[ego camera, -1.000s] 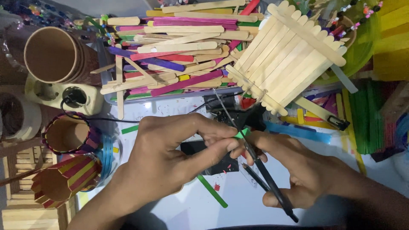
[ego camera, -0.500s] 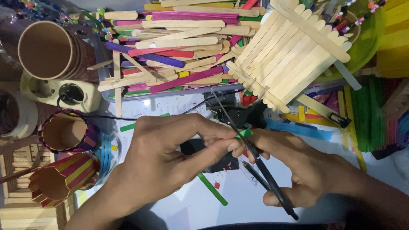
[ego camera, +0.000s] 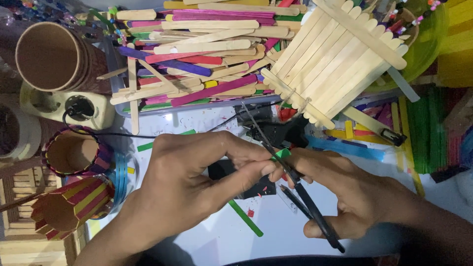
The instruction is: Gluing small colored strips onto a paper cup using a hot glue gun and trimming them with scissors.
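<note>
Left hand [ego camera: 197, 182] pinches a small green stick piece [ego camera: 282, 154]; right hand [ego camera: 345, 197] grips black-handled scissors [ego camera: 295, 182], blades pointing up-left toward the crowded pile of coloured wooden sticks [ego camera: 197, 54].

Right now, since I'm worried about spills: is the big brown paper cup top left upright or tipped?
Tipped: the brown paper cup lies sideways, its open mouth facing the camera, inside bare.

Left hand [ego camera: 197, 182] pinches small green piece [ego camera: 282, 154]; right hand [ego camera: 345, 197] grips black scissors [ego camera: 300, 189], blades apparently on it.
</note>
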